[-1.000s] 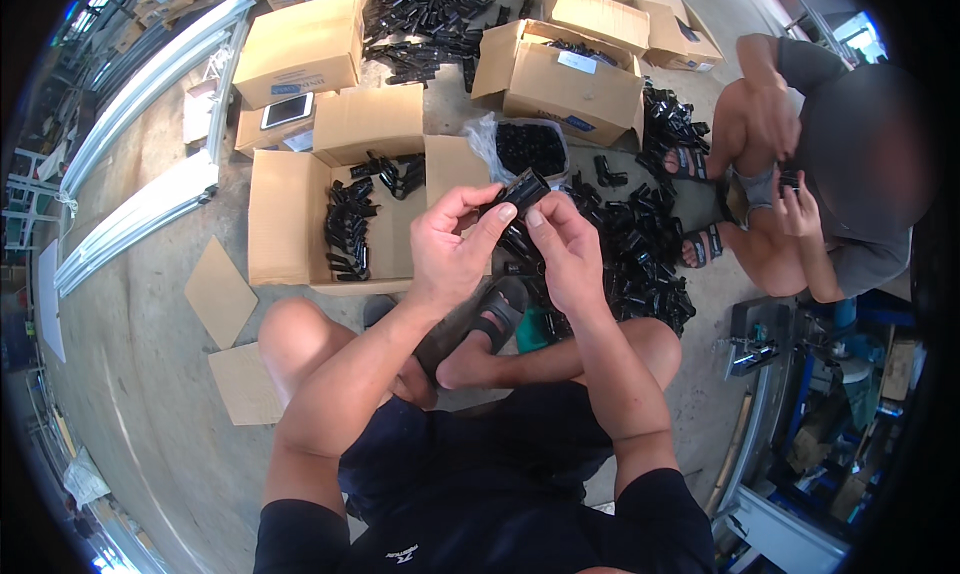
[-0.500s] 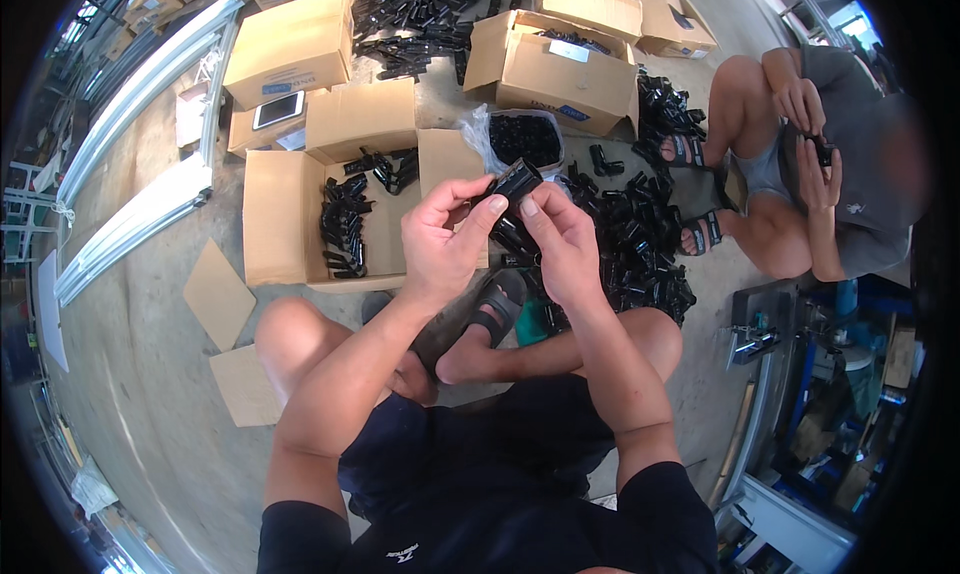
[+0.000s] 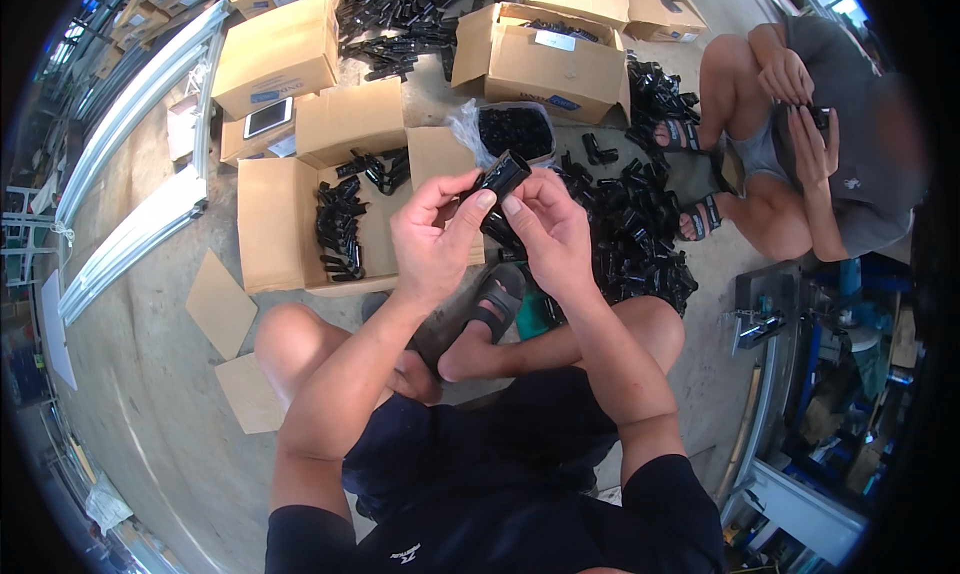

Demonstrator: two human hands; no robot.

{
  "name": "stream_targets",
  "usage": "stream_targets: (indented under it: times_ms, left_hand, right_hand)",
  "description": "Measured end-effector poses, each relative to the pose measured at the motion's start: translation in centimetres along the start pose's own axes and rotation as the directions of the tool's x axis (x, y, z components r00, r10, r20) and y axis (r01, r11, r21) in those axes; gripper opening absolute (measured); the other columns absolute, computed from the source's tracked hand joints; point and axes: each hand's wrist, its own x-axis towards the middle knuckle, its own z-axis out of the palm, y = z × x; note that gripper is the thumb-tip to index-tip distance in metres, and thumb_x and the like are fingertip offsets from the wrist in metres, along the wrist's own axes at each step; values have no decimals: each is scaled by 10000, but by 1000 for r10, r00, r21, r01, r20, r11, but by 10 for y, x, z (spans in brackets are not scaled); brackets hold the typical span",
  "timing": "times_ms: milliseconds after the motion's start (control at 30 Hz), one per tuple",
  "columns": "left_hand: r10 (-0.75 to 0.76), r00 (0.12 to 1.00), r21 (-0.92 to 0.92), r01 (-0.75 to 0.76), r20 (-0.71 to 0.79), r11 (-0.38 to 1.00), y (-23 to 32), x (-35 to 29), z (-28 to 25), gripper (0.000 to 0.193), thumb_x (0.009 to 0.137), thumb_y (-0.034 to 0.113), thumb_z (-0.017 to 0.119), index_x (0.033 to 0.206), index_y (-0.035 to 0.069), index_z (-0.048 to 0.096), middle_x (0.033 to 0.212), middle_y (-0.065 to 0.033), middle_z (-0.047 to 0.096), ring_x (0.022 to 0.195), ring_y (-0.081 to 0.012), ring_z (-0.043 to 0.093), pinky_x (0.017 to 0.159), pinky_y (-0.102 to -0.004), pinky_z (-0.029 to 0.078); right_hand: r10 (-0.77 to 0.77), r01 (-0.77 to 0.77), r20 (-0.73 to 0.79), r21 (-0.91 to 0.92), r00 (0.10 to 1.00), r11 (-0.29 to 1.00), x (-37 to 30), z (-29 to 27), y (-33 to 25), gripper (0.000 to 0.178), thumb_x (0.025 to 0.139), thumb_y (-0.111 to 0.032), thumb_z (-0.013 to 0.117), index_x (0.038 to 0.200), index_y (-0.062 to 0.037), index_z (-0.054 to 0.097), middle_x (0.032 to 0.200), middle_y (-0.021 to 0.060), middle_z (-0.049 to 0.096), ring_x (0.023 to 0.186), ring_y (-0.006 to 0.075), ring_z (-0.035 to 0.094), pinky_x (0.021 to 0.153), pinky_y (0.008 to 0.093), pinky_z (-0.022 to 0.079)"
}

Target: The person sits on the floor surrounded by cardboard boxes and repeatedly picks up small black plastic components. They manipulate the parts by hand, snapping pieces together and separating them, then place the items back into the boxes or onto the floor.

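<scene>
Black fitting (image 3: 508, 174) remains in the grip of left hand (image 3: 430, 236) and right hand (image 3: 556, 236) — I record no marked change, so judge its handling unfinished.

the fitting (image 3: 507, 175) between the left hand (image 3: 432, 238) and right hand (image 3: 556, 236) is glossy black, like the loose fittings (image 3: 642, 232) right of them, the open carton (image 3: 269, 224) left of them plain tan, the sandal (image 3: 508, 286) below them dark grey, and the shirt (image 3: 530, 529) behind them dark navy with white print.
</scene>
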Motion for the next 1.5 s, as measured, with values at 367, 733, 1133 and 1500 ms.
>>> stream_targets:
  times_ms: [367, 733, 1133, 1500]
  left_hand:
    - [29, 999, 19, -29, -22, 999, -1, 1, 2, 248, 970, 79, 725, 1169, -60, 675, 1046, -84, 729, 912, -84, 662, 807, -216, 534]
    - [-18, 999, 18, 19, -51, 1000, -8, -2, 2, 261, 965, 87, 736, 1165, -69, 673, 1040, -80, 730, 910, -71, 651, 807, -216, 529]
    - [-44, 999, -39, 43, -14, 998, -1, 3, -1, 263, 970, 85, 726, 1181, -59, 665, 1093, -93, 724, 965, -89, 659, 870, -246, 532]
    - [-237, 971, -103, 240, 42, 965, -15, 13, -14, 308, 966, 79, 719, 1243, -37, 650, 1145, -87, 712, 1048, -116, 649, 944, -274, 519]
  right_hand:
    - [111, -108, -7, 188, 994, 976, 2, 0, -1, 76, 959, -35, 673, 1007, 16, 644, 1121, 44, 594, 945, 101, 602, 874, 264, 493]
    - [-159, 144, -95, -152, 983, 978, 2, 4, -8, 29, 917, 12, 701, 889, 15, 695, 1059, 29, 670, 1008, 133, 634, 871, 287, 509]
    - [5, -9, 21, 211, 1000, 978, 5, -3, -10, 520, 938, -64, 738, 1399, 7, 509, 1183, 83, 617, 1109, 156, 609, 988, 311, 494]
    - [172, -167, 65, -72, 983, 983, 2, -3, -10, 466, 890, -48, 775, 1314, 28, 597, 1210, 125, 680, 1129, 164, 652, 973, 326, 531]
